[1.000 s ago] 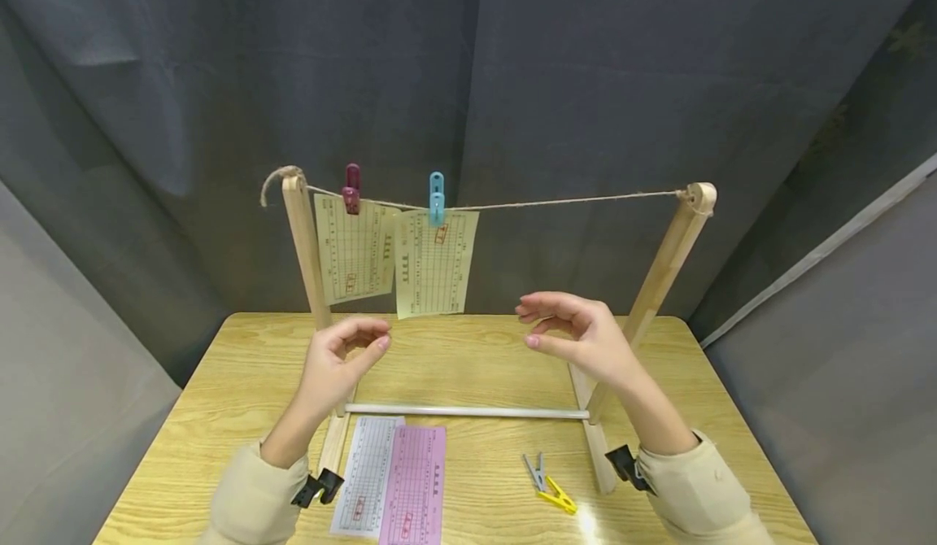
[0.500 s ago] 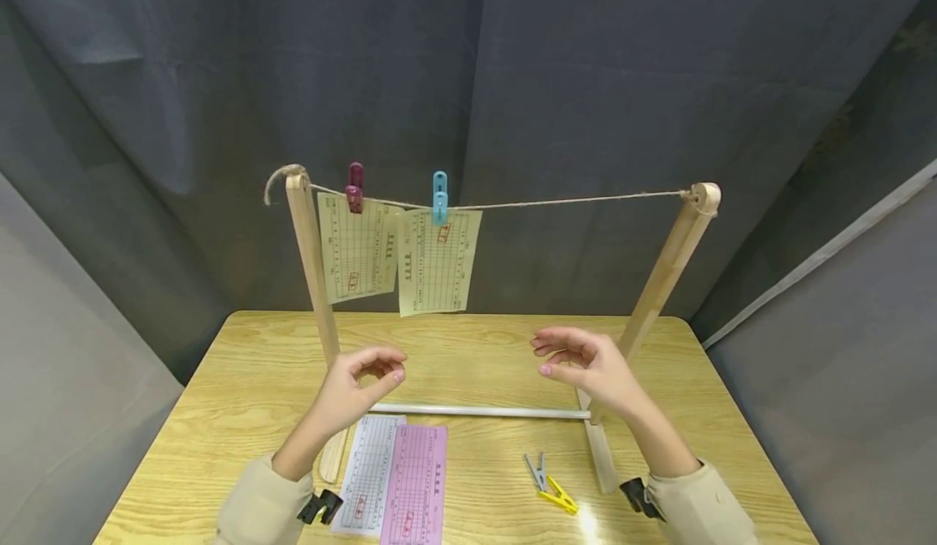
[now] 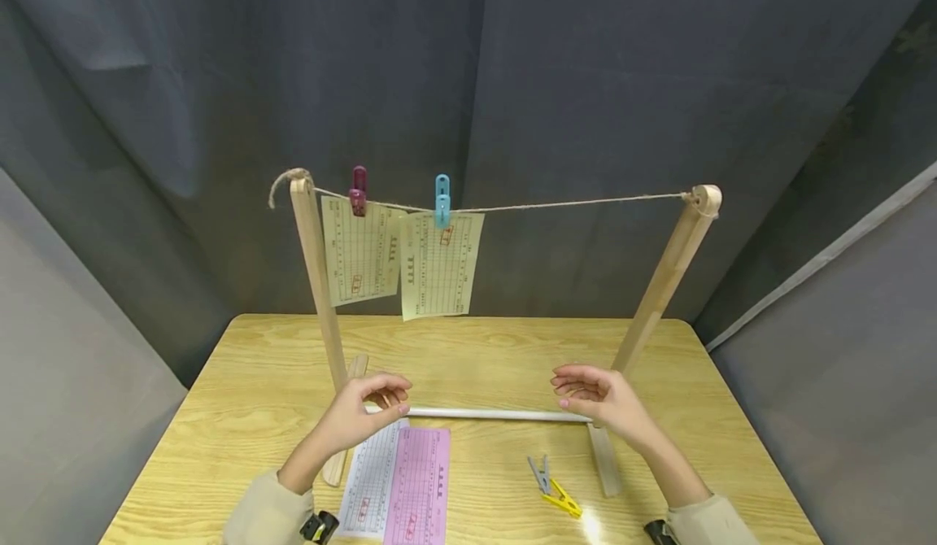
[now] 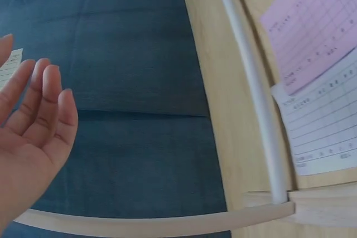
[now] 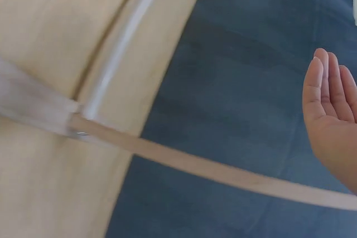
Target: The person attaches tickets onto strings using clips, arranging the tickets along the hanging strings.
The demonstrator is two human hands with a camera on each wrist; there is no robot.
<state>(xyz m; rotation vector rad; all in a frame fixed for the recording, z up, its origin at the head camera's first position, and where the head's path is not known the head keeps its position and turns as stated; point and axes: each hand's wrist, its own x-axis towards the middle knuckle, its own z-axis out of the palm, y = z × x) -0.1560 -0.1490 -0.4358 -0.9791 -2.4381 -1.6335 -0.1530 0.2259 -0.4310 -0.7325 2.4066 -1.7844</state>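
My left hand [image 3: 360, 416] hovers near the rack's left post, its fingers loosely bent and nothing in them. Below it lie a white printed slip [image 3: 371, 480] and a pink printed slip [image 3: 420, 484], side by side and slightly overlapping. My right hand [image 3: 606, 401], also holding nothing, hangs in the air by the right post. Between the hands and nearer me, a grey clothespin [image 3: 540, 473] and a yellow clothespin [image 3: 562, 499] lie together on the table. Two yellow slips hang from the string: a maroon clothespin [image 3: 358, 192] grips the left slip [image 3: 360, 250], a blue clothespin [image 3: 442, 201] the right slip [image 3: 441, 267].
A wooden rack stands on the table [image 3: 256, 374], with a left post [image 3: 316, 276] and a right post [image 3: 668, 278]. String [image 3: 571, 203] runs between their tops, and a white rod [image 3: 498, 414] joins them low down. Dark curtain [image 3: 586, 81] hangs behind.
Both hands have come down from below the string toward the table, the left also shifting a little right. The hanging slips, loose slips and clothespins keep their places.
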